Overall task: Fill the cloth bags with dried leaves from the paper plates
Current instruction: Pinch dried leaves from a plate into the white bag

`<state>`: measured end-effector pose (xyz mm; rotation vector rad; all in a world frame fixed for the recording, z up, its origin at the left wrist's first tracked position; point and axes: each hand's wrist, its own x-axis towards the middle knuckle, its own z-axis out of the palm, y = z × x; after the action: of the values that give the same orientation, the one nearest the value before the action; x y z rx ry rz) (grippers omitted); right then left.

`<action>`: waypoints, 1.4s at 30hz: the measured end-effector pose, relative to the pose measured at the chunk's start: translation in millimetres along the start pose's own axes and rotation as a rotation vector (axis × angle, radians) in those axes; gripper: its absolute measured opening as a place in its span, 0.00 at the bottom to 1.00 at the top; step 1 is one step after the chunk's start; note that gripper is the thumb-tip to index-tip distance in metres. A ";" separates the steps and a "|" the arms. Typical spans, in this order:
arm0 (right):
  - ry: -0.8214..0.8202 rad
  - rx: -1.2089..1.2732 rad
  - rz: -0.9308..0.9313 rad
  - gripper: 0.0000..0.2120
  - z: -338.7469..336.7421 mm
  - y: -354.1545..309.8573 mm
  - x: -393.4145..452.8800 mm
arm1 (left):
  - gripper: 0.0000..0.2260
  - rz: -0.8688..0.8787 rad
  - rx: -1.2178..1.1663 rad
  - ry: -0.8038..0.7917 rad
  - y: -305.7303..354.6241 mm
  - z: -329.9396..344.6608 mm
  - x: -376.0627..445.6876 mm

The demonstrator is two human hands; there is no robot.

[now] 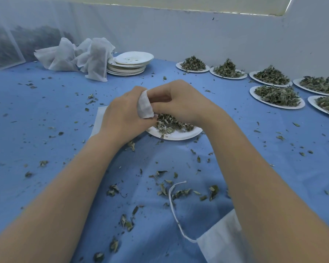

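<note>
— How is the worktop bounded, and what room is left on it?

— It is closed off by a white wall from 10 to 2 o'clock. Open blue cloth is seen at 9 o'clock, littered only with scattered leaf bits. The 2 to 3 o'clock side is taken up by loaded plates of dried leaves, set near one another. At 11 o'clock a heap of spare cloth bags is found, touching a stack of used plates.

— And the bag being filled?

— A small cloth bag is held at the centre, between both hands. It is gripped by the left hand, whose fingers are curled round its lower part. Its upper edge is pinched by the right hand, fingers bent inward onto the cloth. Both hands are raised just over the paper plate, on which a low pile of dried leaves is left, directly below the bag.

— Anything at the near edge?

— At 5 o'clock another white bag is lain under the right forearm, its drawstring trailing towards 12 o'clock.
</note>
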<state>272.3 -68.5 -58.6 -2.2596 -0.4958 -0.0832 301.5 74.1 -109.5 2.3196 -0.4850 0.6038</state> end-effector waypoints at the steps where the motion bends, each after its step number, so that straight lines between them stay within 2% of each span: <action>1: -0.007 0.005 -0.002 0.13 -1.0 1.2 -0.2 | 0.19 0.001 -0.008 0.011 -1.2 0.4 0.4; 9: 0.138 -0.092 0.044 0.10 1.9 12.3 0.7 | 0.25 0.002 -0.058 0.015 -5.2 4.1 0.5; 14: 0.122 0.115 0.174 0.08 3.5 15.8 -0.5 | 0.27 0.008 -0.072 0.004 -3.4 2.5 0.4; 17: 0.140 0.037 0.182 0.08 1.4 15.9 0.8 | 0.29 -0.018 -0.060 -0.032 -4.6 0.9 1.1; 23: 0.228 0.054 0.196 0.04 -4.9 14.2 0.2 | 0.33 0.011 0.003 -0.134 -7.2 -0.9 2.4; 26: 0.240 0.157 0.197 0.04 -5.4 11.0 1.0 | 0.30 0.055 0.027 -0.117 -6.8 -1.4 3.1; 29: 0.214 0.244 0.165 0.05 -3.9 7.6 0.8 | 0.20 0.128 0.024 -0.044 -2.6 -2.4 2.2; 31: 0.204 0.220 0.130 0.06 -2.1 5.5 0.6 | 0.15 0.127 0.025 -0.011 0.8 -3.1 1.8; 33: 0.209 0.129 0.102 0.06 -0.7 4.0 1.3 | 0.15 0.121 0.024 -0.005 1.6 -2.3 2.0; 37: 0.193 -0.153 0.053 0.06 2.0 3.1 2.9 | 0.23 0.086 -0.018 -0.014 -0.1 0.7 1.7; 42: 0.098 -0.140 0.051 0.06 4.2 5.8 0.7 | 0.26 0.022 -0.055 -0.009 -4.6 1.3 3.2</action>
<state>274.8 -68.7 -65.4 -2.3899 -0.3904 -0.2076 306.8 75.9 -111.0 2.2685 -0.5251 0.5832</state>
